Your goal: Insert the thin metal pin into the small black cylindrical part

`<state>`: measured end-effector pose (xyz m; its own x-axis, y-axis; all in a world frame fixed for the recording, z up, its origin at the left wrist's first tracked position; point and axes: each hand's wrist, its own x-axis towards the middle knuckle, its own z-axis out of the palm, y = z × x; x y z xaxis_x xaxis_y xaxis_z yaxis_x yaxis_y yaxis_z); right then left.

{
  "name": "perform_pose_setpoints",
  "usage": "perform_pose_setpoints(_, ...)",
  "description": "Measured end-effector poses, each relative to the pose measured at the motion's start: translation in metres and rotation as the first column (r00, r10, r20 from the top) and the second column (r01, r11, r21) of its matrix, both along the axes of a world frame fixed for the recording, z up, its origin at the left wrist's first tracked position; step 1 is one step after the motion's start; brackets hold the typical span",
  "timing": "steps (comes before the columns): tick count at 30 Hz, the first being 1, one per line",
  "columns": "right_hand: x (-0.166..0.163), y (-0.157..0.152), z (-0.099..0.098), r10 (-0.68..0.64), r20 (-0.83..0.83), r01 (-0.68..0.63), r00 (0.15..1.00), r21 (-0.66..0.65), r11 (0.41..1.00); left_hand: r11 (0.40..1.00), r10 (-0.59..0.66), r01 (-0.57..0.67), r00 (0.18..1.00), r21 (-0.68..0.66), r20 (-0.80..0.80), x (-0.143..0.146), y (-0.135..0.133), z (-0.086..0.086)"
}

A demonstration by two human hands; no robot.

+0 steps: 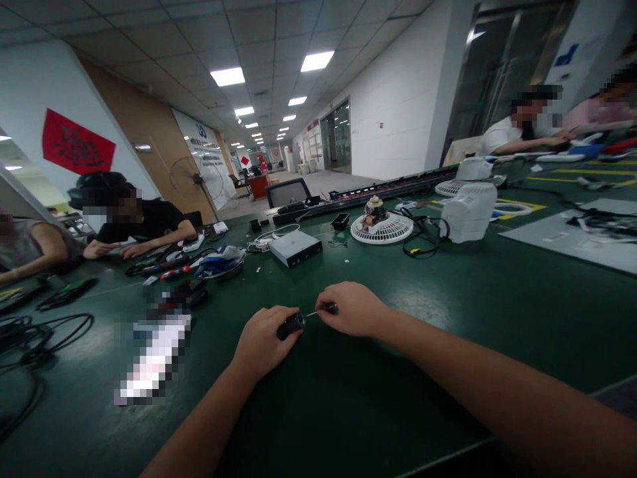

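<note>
My left hand (265,338) is closed around a small black cylindrical part (292,324) just above the green table (348,398). My right hand (351,309) is closed on a small screwdriver (323,310). Its thin metal shaft points left into the end of the black part. Both hands rest low over the table near its middle, almost touching each other.
A grey optical drive (295,247) lies behind my hands. A white fan grille with a motor (381,226) and a white fan housing (468,211) stand further right. Cables (44,332) and tools (169,269) lie at left. Other people sit at left and far right.
</note>
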<state>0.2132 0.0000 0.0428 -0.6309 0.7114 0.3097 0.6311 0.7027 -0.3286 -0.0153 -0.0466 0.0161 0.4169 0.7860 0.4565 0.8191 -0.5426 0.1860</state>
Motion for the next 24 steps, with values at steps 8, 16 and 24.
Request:
perform_pose_setpoints(8, -0.0020, -0.0018, 0.0005, -0.033, -0.014, 0.033, 0.999, -0.033, 0.999, 0.999, -0.020, 0.019, 1.000, -0.029, -0.011, 0.0007, -0.0006, 0.0003)
perform_pose_setpoints(16, -0.0002, 0.0009, -0.0010, -0.025, 0.002, 0.025, 1.000, -0.059, 0.998, 0.999, -0.030, 0.029, 1.000, -0.033, -0.009, 0.0015, -0.0021, 0.0010)
perform_pose_setpoints(24, -0.0026, -0.0032, 0.0025, -0.031, -0.008, 0.030, 0.999, -0.065, 0.997, 0.996, -0.025, 0.024, 1.000, -0.081, -0.012, 0.0024, -0.0008, -0.0003)
